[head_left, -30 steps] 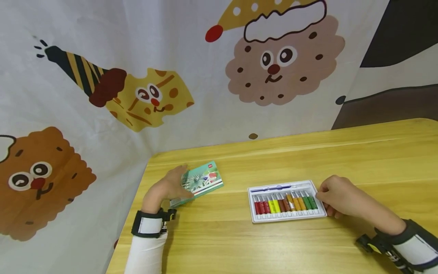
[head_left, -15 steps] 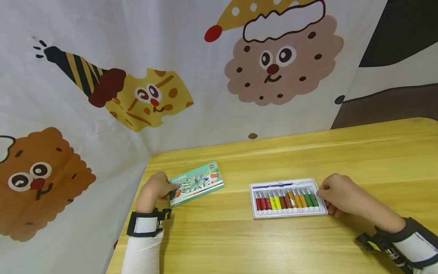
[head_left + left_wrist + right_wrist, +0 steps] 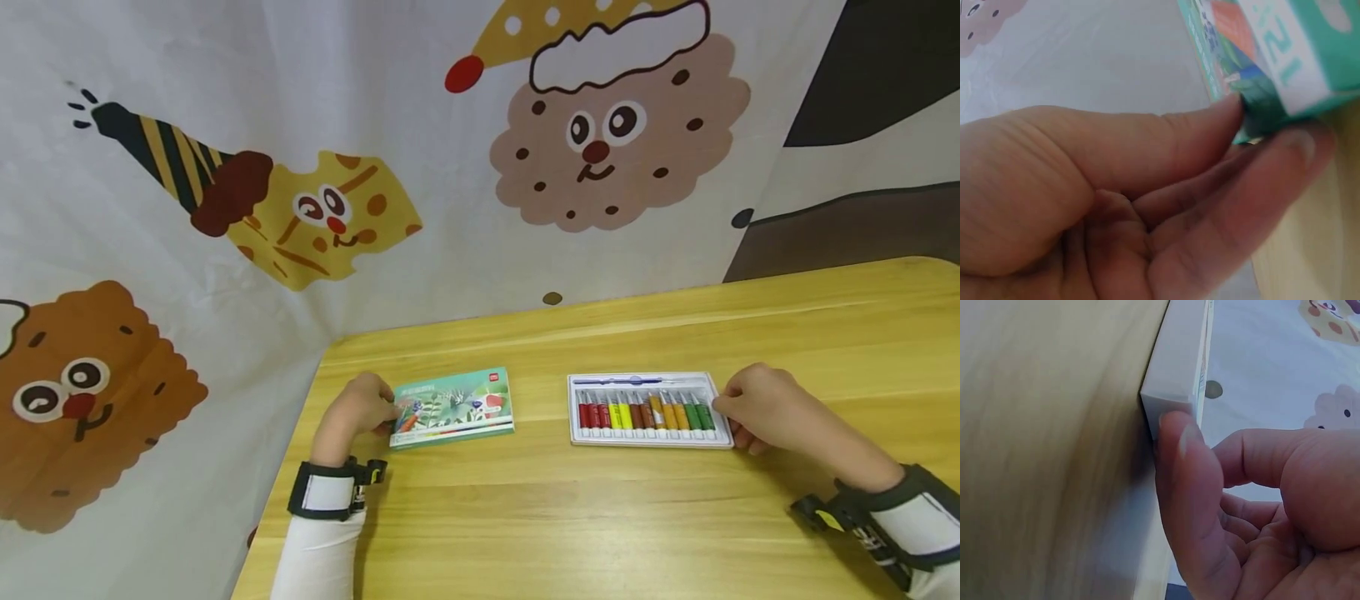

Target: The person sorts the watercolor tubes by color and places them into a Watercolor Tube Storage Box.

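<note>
A flat green paint box [image 3: 453, 408] with a plant picture lies on the left of the table. Its left end is pinched between thumb and fingers of my left hand [image 3: 357, 415]; the left wrist view shows the thumb [image 3: 1166, 144] on the printed face near a corner. To the right is a white tray [image 3: 652, 442] of paint tubes [image 3: 645, 412], red through yellow and brown to green, with a blue-handled paintbrush [image 3: 618, 382] along its far side. My right hand [image 3: 772, 412] grips the tray's right end, one finger [image 3: 1188, 469] against its end wall in the right wrist view.
The wooden table [image 3: 570, 525] reaches back to a white curtain [image 3: 450, 275] printed with cartoon biscuits and cheese. A strip of bare wood separates the box from the tray. Wrist-worn cameras [image 3: 367, 473] sit on both arms.
The left hand moved off the top of the green box to its left end. The box has turned straighter and shifted right. The tray has slid away and slightly right with the right hand.
</note>
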`<state>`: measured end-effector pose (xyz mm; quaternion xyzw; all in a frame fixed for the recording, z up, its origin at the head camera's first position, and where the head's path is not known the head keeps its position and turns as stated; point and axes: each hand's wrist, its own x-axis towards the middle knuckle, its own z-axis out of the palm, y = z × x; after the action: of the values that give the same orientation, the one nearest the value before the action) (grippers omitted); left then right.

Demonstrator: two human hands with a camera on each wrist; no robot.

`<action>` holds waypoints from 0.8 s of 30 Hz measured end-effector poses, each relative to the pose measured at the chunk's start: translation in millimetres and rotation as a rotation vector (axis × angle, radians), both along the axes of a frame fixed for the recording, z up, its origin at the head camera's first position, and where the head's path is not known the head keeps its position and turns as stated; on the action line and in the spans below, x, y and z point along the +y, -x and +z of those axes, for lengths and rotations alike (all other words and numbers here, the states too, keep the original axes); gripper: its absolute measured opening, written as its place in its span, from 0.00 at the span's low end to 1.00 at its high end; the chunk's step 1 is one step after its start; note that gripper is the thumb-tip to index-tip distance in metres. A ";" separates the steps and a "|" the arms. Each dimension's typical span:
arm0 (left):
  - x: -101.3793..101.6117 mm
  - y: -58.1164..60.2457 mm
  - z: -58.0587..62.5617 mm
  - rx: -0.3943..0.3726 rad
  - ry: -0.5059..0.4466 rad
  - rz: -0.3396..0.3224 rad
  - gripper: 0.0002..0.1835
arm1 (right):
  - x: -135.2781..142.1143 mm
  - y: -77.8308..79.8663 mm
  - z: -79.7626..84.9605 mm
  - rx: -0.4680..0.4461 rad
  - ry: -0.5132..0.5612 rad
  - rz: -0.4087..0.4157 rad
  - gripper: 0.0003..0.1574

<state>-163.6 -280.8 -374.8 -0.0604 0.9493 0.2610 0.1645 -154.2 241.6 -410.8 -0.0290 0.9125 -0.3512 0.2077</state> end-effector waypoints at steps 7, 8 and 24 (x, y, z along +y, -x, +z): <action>14.8 3.3 -5.9 0.001 -0.077 -0.039 0.11 | 4.5 3.0 -3.8 0.014 0.006 -0.005 0.14; 17.0 3.7 -6.7 -0.003 -0.085 -0.040 0.10 | 4.2 3.0 -4.1 0.012 0.009 -0.007 0.14; 41.2 3.9 -12.7 -0.042 -0.151 -0.074 0.07 | -3.3 0.3 -3.8 0.026 0.011 -0.011 0.13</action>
<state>-167.5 -239.6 -387.5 -0.0181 0.9247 0.3244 0.1981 -154.4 238.3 -414.6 -0.0298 0.9133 -0.3570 0.1939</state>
